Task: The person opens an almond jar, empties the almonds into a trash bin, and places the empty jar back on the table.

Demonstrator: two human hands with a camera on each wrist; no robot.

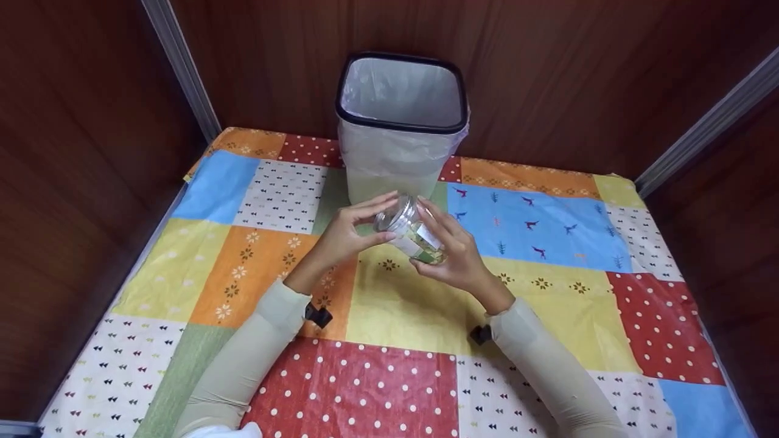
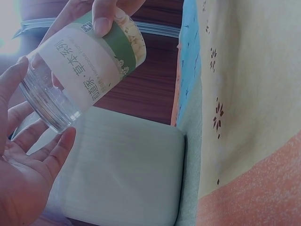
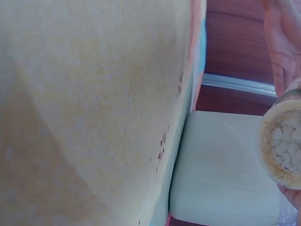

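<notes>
Over the patchwork tablecloth (image 1: 395, 304), my right hand (image 1: 453, 255) gripped the labelled clear jar (image 1: 409, 234), tilted toward eleven o'clock, while my left hand (image 1: 347, 234) curled round its lid, apparently unscrewing it; next would seemingly come tipping it into the lined bin (image 1: 401, 131) at twelve.

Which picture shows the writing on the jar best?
The left wrist view: the jar fills it, label facing the camera. The head view shows it small between both hands; the right wrist view shows only its base.
</notes>
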